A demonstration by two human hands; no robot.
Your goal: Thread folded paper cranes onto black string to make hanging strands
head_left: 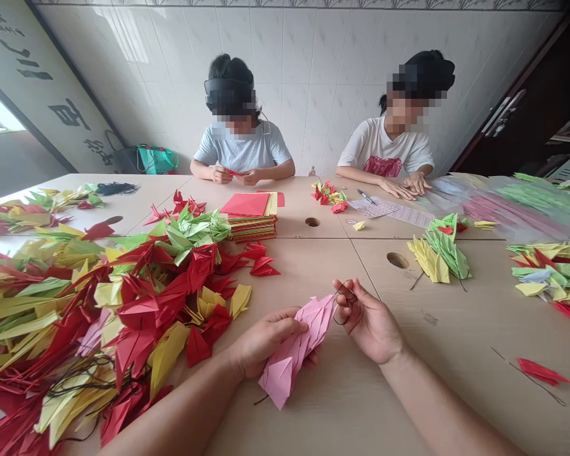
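A strung stack of folded pink paper pieces (297,345) lies across my left hand (268,335), whose fingers are wrapped round it. From its upper end runs a thin black cord (341,318), and a short dark cord end pokes out at the bottom. My right hand (365,320) pinches the looped part of this cord between thumb and fingers, just right of the stack. To the left of my hands spreads a big heap of folded red, yellow and green paper pieces (142,310), with black cords among them.
Behind my hands stands a pile of square coloured paper (251,218). Yellow and green strung bundles (439,253) lie beside a table hole (398,260). At right are a red folded bundle (544,372) and a thin wire-like strand (527,375). Two people sit opposite, one holding red paper (236,172).
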